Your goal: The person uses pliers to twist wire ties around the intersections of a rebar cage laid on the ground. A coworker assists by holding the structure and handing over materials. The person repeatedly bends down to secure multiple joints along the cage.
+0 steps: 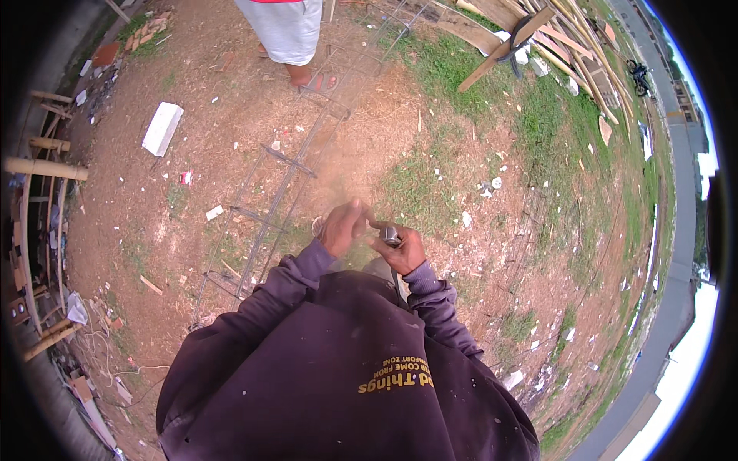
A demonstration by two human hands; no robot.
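Observation:
In front of my dark sweatshirt, my left hand [342,228] and my right hand [403,250] meet close together. The right one is closed around a tool with a grey metal end [391,236]; its exact kind is hidden by the fingers. My left fingers are pressed together by the right fingertips, and whatever they pinch is too small to make out. To the left of my hands, a long cage of steel reinforcing bars [270,201] tied with stirrups lies on the ground and stretches away toward the far side.
Beyond the cage's far part stands another person [288,34] in light shorts and sandals. A white block [162,129] rests at the far left. Bamboo poles and planks [573,58] are piled at the far right. A bamboo frame [48,169] borders the left; scraps litter the dirt and grass.

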